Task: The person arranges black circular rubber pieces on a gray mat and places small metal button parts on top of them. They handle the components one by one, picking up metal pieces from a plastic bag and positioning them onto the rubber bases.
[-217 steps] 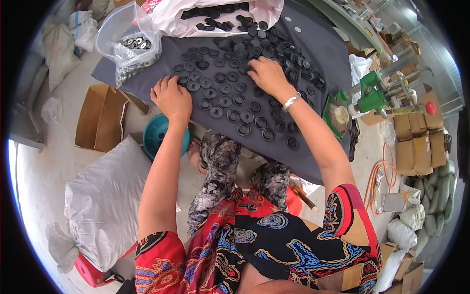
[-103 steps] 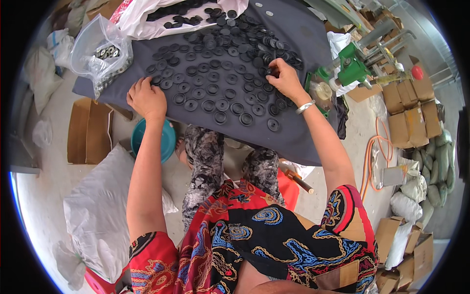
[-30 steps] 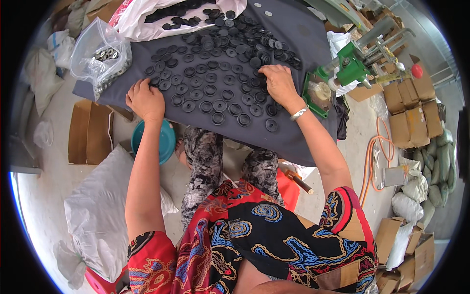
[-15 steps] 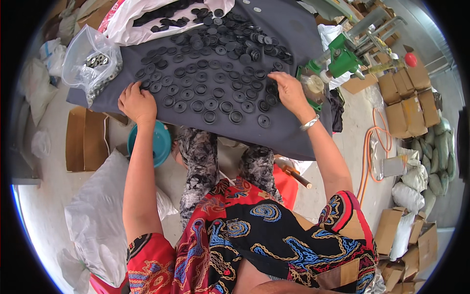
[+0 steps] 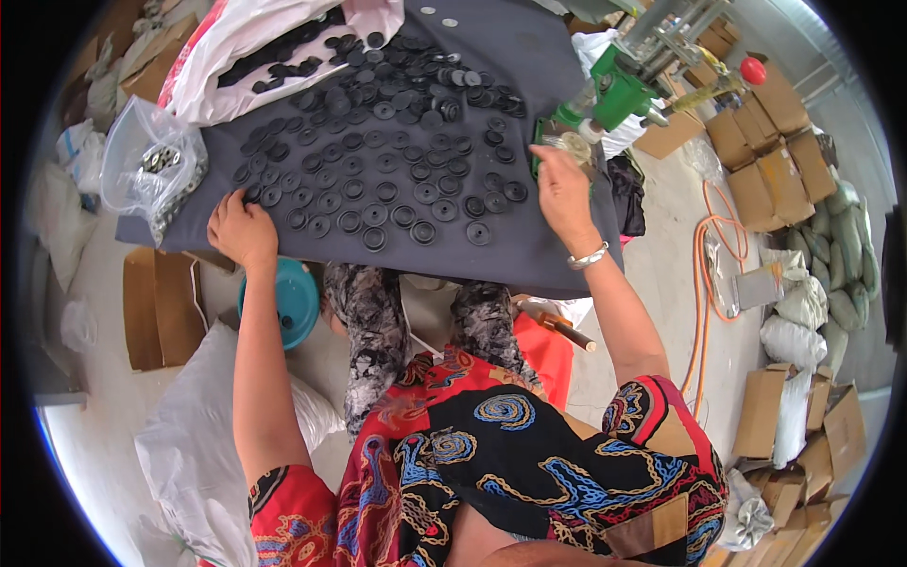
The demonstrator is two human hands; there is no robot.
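Many round black discs (image 5: 387, 191) with a raised ring lie over the dark grey cloth (image 5: 312, 248) on the table. At the near left edge of the spread is my left hand (image 5: 243, 231), its fingers bent down to the cloth and closed at one black disc (image 5: 252, 194). My right hand (image 5: 565, 197), with a silver bangle on the wrist, reaches to the base of a green press (image 5: 616, 94). Its fingers are drawn together; whatever they hold is hidden. Beside those fingers, a pale round part (image 5: 573, 146) shows at the press.
A white sack (image 5: 203, 80) spills more discs at the back left. A clear bag of metal parts (image 5: 156, 170) stands near the left table edge. Below are a teal basin (image 5: 295, 307) and a cardboard box (image 5: 156, 317). An orange hose (image 5: 701, 302) runs over the floor at right.
My right hand has moved right, from the edge of the discs to the press base. My left hand stays at the same disc. The whole view has shifted slightly.
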